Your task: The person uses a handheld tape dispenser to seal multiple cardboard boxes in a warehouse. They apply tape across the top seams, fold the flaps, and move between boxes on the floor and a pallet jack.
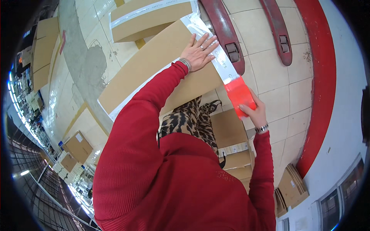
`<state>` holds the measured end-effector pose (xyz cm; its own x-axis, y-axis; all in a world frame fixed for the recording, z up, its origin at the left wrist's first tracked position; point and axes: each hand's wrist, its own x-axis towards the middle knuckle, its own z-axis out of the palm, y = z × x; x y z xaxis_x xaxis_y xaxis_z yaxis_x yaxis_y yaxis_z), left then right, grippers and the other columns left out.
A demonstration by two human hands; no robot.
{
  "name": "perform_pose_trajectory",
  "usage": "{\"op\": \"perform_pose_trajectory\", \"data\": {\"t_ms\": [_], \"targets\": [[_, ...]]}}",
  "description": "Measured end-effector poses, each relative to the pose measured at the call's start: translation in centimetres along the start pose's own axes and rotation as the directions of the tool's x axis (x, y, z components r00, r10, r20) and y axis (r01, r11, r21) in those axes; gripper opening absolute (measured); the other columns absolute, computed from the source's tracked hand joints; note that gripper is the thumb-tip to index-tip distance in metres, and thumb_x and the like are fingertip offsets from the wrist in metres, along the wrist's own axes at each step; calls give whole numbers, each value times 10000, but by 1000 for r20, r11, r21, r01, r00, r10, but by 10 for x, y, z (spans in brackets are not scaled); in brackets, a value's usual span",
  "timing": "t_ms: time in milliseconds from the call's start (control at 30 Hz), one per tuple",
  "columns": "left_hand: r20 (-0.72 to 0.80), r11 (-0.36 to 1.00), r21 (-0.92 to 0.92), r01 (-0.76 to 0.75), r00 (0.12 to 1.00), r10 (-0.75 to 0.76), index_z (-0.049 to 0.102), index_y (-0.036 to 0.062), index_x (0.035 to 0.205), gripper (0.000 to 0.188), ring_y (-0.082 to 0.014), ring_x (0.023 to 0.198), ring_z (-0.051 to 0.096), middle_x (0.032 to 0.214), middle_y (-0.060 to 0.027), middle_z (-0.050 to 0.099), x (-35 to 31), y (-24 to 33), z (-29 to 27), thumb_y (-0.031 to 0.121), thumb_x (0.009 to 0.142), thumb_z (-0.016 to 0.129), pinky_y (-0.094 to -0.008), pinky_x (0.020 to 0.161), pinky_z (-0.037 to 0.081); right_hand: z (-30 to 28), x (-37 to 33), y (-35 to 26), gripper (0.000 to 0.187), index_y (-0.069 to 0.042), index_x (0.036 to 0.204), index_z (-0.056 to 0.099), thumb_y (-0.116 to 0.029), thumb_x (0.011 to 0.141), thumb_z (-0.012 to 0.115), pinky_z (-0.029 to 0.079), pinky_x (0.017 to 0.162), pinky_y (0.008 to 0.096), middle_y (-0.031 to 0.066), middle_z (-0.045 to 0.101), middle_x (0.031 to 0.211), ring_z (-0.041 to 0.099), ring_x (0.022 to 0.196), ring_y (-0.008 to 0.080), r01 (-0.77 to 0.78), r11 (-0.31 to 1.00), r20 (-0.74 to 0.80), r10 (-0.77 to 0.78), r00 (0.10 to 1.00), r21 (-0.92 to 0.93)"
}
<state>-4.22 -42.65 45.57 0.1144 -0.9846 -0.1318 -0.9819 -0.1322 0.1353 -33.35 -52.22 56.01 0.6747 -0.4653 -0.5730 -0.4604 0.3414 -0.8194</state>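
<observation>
A large cardboard box lies in front of me, with white printed packing tape along its right edge and another white strip on its near left edge. My left hand rests flat on the box top, fingers spread, the tips reaching onto the tape. To the right, my right hand grips a red tape dispenser just off the box's near right corner. The tape runs from the box edge to the dispenser. Part of the dispenser is blurred.
Another taped carton stands beyond the box. Dark red pallet-jack forks lie on the tiled floor at the far right. Open cardboard sits by my legs. Flattened cartons lean near the white wall at right; more cartons stand at left.
</observation>
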Motion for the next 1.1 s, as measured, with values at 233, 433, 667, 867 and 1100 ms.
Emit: {"op": "perform_pose_trajectory", "data": {"t_ms": [233, 433, 667, 867, 1100], "targets": [[15, 999, 47, -2, 1000, 1, 272, 207, 1384, 524, -244, 1363, 93, 1464, -4, 184, 5, -3, -2, 458, 924, 255, -503, 1085, 13, -20, -42, 54, 693, -18, 1298, 415, -123, 677, 706, 466, 805, 283, 156, 627, 1021, 606, 895, 156, -118, 978, -86, 105, 991, -170], [9, 969, -59, -239, 971, 239, 563, 55, 1107, 432, -315, 1239, 338, 1152, -115, 542, 0, 40, 3, 384, 885, 393, -523, 1081, 81, 32, 36, 78, 698, -108, 1308, 416, -349, 694, 643, 459, 770, 423, 226, 633, 891, 633, 819, 297, -200, 748, -266, 33, 964, -633], [277, 998, 41, -39, 960, 26, 527, 22, 1132, 378, -276, 982, 534, 927, -148, 618, 15, 123, 24, 240, 834, 447, -477, 1007, 233, 70, 77, 79, 664, -187, 1293, 423, -394, 688, 604, 473, 748, 423, 174, 635, 931, 623, 846, 296, -353, 371, -303, 187, 934, -859], [111, 935, 152, 321, 934, -339, 295, 98, 1354, 519, -294, 1242, 350, 1278, -189, 432, 53, 84, 22, 212, 859, 401, -506, 1038, 173, 10, -25, 136, 701, -174, 1306, 385, -416, 692, 621, 479, 759, 426, 182, 630, 959, 608, 890, 331, -566, 527, -463, 327, 824, -634], [457, 525, -53, 849, 488, -743, 568, 158, 1167, 489, -278, 1133, 504, 1218, -130, 533, 101, -116, -29, 424, 758, 559, -381, 926, 410, 3, -185, 226, 614, -58, 1162, 538, -263, 607, 705, 476, 816, 385, 185, 616, 1014, 598, 939, 314, -856, 472, -644, 591, 486, -212]]}}
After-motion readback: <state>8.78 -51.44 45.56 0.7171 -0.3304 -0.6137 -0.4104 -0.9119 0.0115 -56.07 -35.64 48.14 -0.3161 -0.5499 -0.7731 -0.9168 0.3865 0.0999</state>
